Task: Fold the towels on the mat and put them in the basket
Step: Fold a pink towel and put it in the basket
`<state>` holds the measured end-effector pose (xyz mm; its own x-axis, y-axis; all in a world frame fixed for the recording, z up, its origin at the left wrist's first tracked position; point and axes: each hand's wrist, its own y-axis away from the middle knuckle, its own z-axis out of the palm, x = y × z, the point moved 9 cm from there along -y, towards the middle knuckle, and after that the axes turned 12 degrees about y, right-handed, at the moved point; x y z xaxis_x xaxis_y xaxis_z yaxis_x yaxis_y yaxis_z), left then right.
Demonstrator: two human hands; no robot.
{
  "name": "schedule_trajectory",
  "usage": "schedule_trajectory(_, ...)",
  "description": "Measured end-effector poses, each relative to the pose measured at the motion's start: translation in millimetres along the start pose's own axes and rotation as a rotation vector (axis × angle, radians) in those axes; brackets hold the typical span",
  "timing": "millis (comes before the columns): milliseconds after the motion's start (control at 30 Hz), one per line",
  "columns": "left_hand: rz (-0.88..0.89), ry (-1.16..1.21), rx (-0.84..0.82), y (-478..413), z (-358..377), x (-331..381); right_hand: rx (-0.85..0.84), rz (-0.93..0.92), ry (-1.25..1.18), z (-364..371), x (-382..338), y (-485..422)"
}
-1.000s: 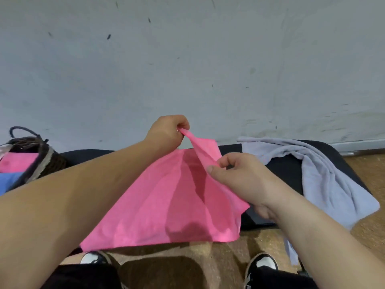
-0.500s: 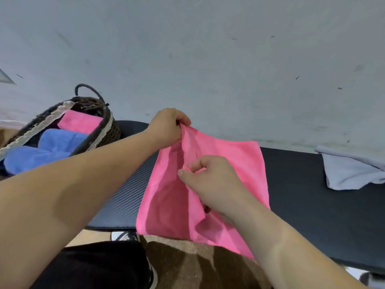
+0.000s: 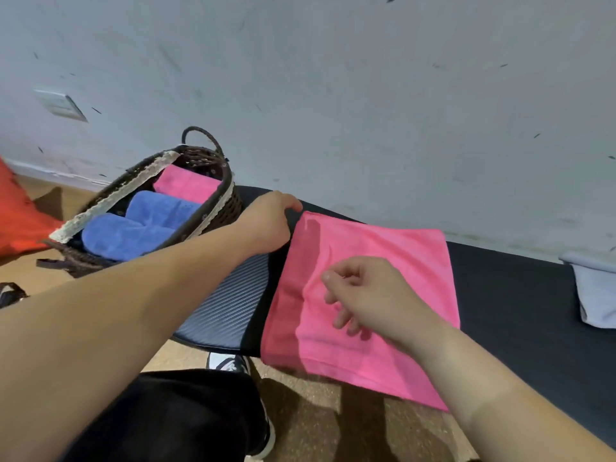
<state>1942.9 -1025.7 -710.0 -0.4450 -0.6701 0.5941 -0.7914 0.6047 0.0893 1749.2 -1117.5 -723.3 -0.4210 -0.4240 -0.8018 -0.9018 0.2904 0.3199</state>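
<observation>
A pink towel [image 3: 383, 261] lies spread flat on the black mat [image 3: 506, 295], its near edge hanging over the mat's front. My left hand [image 3: 270, 225] is closed at the towel's far left corner and pinches it. My right hand [image 3: 363, 295] hovers over the towel's middle with loosely curled fingers and nothing in them. A dark wicker basket [image 3: 213, 211] with a lace rim stands at the mat's left end. It holds folded blue towels [image 3: 140, 225] and a folded pink towel [image 3: 186, 186]. A grey towel [image 3: 596, 295] lies at the mat's right end.
A grey wall [image 3: 333, 95] rises right behind the mat, with a socket [image 3: 61, 105] at the left. A red object [image 3: 16, 215] lies on the wooden floor left of the basket. My knee in black trousers [image 3: 173, 418] and a shoe [image 3: 230, 363] are below the mat's front edge.
The view swung left, bringing the basket fully into sight. The pink towel came down from my raised hands and now lies flat on the mat. My right hand has let go of it.
</observation>
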Motion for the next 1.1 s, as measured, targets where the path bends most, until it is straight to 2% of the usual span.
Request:
schedule_trajectory(100, -0.055, -0.023, -0.013, 25, 12, -4, 0.243, -0.084, 0.344, -46, 16, 3)
schedule_trajectory(167, -0.069, -0.063, -0.033, 47, 26, -4, 0.268, -0.057, 0.586, -66, 34, 5)
schedule_trajectory(300, -0.122, -0.24, -0.172, 84, 72, -4, 0.043, -0.009, 0.814, -67, 85, 0)
schedule_trajectory(400, -0.064, -0.249, -0.161, 88, 92, 2, -0.091, 0.049, 0.968, -55, 111, 4)
schedule_trajectory(567, 0.011, -0.079, -0.146, 75, 106, 18, -0.116, 0.271, 1.018, -70, 133, 29)
schedule_trajectory(700, -0.011, 0.005, -0.007, 71, 79, 34, -0.074, 0.42, 1.005, -96, 155, 42)
schedule_trajectory(767, -0.047, 0.014, 0.024, 75, 62, 34, -0.007, 0.383, 1.019, -104, 154, 42)
schedule_trajectory(833, -0.101, 0.02, -0.018, 84, 55, 30, 0.029, 0.285, 1.004, -100, 143, 41)
schedule_trajectory(967, -0.162, 0.033, -0.141, 101, 71, 18, -0.009, 0.126, 0.958, -71, 114, 46)
schedule_trajectory(1100, -0.15, 0.068, -0.13, 100, 84, 16, -0.094, 0.107, 0.991, -53, 113, 47)
